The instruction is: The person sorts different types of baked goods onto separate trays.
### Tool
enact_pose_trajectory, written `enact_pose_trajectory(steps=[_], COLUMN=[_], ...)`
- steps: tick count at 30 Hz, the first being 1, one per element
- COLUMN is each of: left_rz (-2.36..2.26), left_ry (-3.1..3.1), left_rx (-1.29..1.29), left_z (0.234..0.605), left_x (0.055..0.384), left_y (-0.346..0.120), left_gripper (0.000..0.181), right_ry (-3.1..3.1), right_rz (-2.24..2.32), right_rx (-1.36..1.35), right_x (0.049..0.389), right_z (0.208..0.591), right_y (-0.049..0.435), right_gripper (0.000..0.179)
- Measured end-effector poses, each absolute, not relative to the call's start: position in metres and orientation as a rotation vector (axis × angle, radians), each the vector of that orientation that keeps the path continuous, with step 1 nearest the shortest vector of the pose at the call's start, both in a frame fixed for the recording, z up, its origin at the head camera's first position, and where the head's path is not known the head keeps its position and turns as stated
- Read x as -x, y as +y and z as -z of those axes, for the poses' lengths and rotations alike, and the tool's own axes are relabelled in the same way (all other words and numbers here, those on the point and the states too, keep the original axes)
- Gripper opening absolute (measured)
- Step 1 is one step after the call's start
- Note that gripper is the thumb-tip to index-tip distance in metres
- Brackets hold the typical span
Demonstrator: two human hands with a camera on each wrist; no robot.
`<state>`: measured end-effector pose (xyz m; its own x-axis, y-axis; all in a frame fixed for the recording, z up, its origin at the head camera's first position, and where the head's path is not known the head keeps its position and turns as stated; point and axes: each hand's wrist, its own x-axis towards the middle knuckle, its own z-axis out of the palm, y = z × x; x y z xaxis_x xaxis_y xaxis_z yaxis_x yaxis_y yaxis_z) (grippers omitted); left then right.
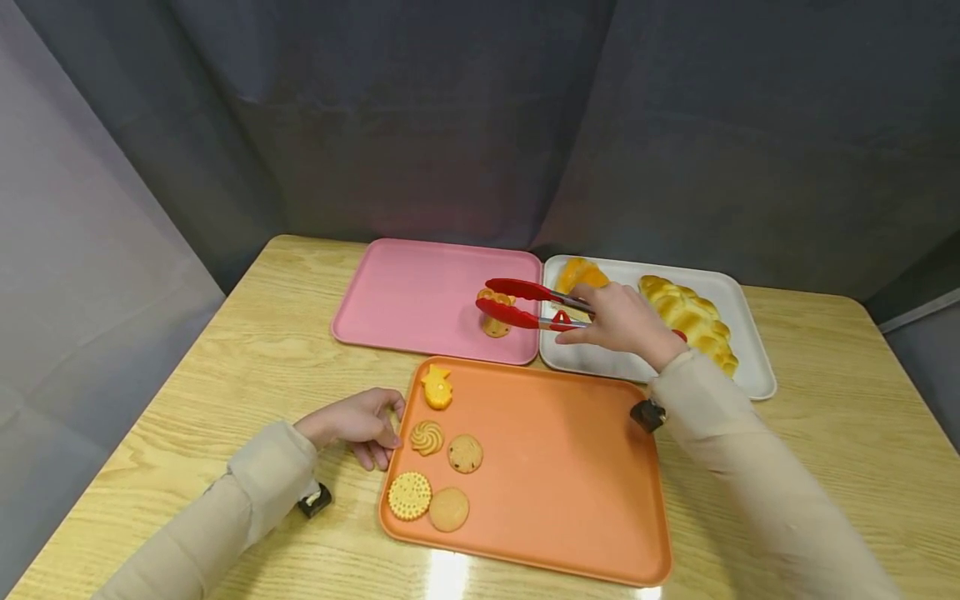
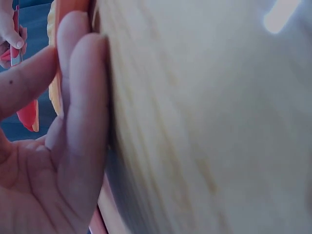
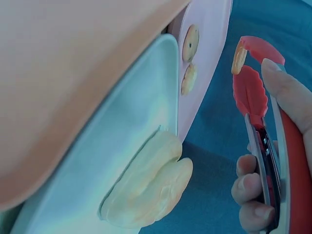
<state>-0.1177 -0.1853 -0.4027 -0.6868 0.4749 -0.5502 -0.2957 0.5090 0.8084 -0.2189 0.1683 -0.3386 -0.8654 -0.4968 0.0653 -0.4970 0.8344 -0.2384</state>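
Observation:
My right hand (image 1: 618, 321) grips metal tongs (image 3: 265, 146) with red scalloped tips over the seam of the pink and white trays. Between the tips is a cookie (image 3: 239, 58), seen edge-on in the right wrist view. Below the tips, a chip cookie (image 3: 190, 43) and a paler cookie (image 3: 188, 79) lie on the pink tray (image 1: 420, 292). My left hand (image 1: 362, 425) holds the left rim of the orange tray (image 1: 555, 467), thumb and fingers at its edge. On that tray's left side lie a pineapple-shaped cookie (image 1: 437, 388), a swirl cookie (image 1: 427, 437) and several round ones.
Behind the orange tray, a white tray (image 1: 750, 367) stands right of the pink one. It bears a braided loaf (image 1: 686, 317) and an orange-yellow bread piece (image 1: 581, 273), partly behind the tongs. Dark curtains (image 1: 420, 125) hang at the table's back edge.

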Motion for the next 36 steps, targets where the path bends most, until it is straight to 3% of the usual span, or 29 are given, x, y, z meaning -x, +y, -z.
enact_pose_trajectory(steps=[36], left_rz=[-1.283], left_ry=[1.977], left_rx=[-0.132], left_z=[0.402], left_x=[0.112], left_y=[-0.195], left_gripper=[0.023], right_ry=[-3.190], right_rz=[-0.375], right_rx=[-0.420], right_x=[0.269], right_z=[0.342], right_y=[0.144], right_gripper=[0.062])
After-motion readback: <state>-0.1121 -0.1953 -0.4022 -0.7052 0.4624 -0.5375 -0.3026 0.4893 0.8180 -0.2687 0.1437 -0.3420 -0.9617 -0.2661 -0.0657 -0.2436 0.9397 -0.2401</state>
